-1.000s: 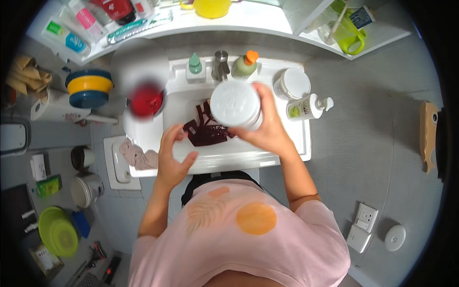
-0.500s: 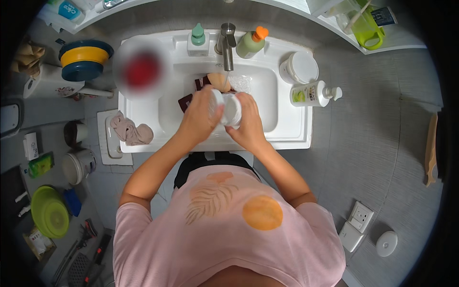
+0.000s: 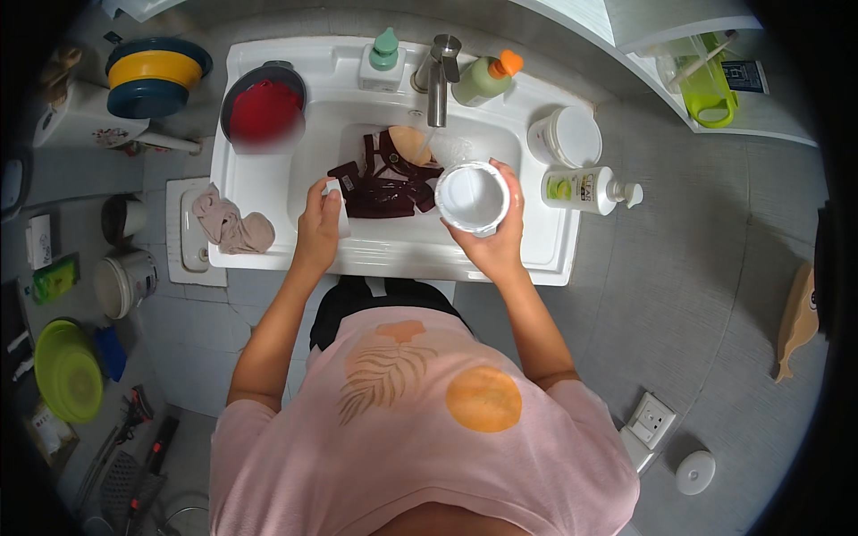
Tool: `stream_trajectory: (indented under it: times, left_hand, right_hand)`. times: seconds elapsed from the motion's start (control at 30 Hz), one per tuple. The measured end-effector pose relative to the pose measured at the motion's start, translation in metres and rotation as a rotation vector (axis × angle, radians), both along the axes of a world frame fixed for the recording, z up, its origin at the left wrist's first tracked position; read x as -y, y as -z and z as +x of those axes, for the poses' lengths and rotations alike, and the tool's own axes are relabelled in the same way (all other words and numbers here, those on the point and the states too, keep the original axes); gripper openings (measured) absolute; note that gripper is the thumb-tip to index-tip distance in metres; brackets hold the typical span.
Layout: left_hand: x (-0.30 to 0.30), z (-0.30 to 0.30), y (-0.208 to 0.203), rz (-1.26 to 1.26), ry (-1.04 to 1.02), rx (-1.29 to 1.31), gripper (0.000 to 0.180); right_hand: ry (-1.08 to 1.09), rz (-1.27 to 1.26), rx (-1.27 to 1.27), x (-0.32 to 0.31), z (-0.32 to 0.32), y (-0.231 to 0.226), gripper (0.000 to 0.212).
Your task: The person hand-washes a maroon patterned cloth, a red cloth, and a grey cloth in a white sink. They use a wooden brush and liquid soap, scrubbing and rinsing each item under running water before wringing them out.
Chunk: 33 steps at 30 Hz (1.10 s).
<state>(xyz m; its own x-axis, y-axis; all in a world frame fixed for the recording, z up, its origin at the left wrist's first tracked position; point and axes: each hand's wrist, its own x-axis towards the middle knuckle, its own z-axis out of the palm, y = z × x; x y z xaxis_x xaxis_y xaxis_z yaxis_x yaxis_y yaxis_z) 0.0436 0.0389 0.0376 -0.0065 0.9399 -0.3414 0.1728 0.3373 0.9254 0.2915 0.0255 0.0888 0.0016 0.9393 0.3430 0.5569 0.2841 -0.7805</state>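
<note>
My right hand (image 3: 497,239) grips a round white container (image 3: 472,197), its open mouth facing up, over the right part of the white sink (image 3: 393,255). My left hand (image 3: 318,223) holds a small white scoop-like piece (image 3: 335,189) above the basin's left part. A dark maroon garment (image 3: 384,176) lies crumpled in the basin under the metal tap (image 3: 437,80). A round white lid (image 3: 567,137) lies on the sink's right ledge.
A red bowl (image 3: 264,109) stands on the sink's back left corner, a beige cloth (image 3: 231,225) on its left edge. A green soap dispenser (image 3: 382,55), a green bottle (image 3: 487,79) and a white pump bottle (image 3: 585,188) stand around the basin. Stacked basins (image 3: 152,73) at left.
The hands were together on the container over the basin; now they are apart, the right holding the open container, the left holding a small white piece.
</note>
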Motion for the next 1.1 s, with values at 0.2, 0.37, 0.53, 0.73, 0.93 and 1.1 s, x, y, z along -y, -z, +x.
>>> stream_trajectory:
  times: [0.2,0.37,0.53,0.73,0.93,1.1]
  left_hand:
    - [0.001,0.013,-0.011,0.126,0.006,0.091,0.048]
    - [-0.009,0.041,-0.041,0.545,0.331,-0.182,0.060]
    - [-0.007,0.057,-0.040,0.558,0.412,-0.061,0.056]
    - [-0.010,0.055,-0.036,0.579,0.480,-0.020,0.050]
    - [-0.018,0.041,-0.047,0.555,0.809,0.131,0.048]
    - [-0.027,0.035,-0.080,0.662,0.620,0.045,0.061]
  right_hand:
    - [-0.024,-0.202,-0.024,0.000,-0.007,-0.008,0.086]
    - [-0.183,-0.296,0.106,0.007,-0.028,-0.011,0.076]
    - [-0.171,-0.225,0.144,0.007,-0.034,-0.011,0.073]
    - [-0.282,-0.496,-0.096,0.004,-0.030,-0.027,0.068]
    - [-0.613,-1.117,-0.911,0.011,-0.010,-0.003,0.065]
    - [-0.457,-0.815,-0.824,-0.001,-0.006,-0.040,0.079]
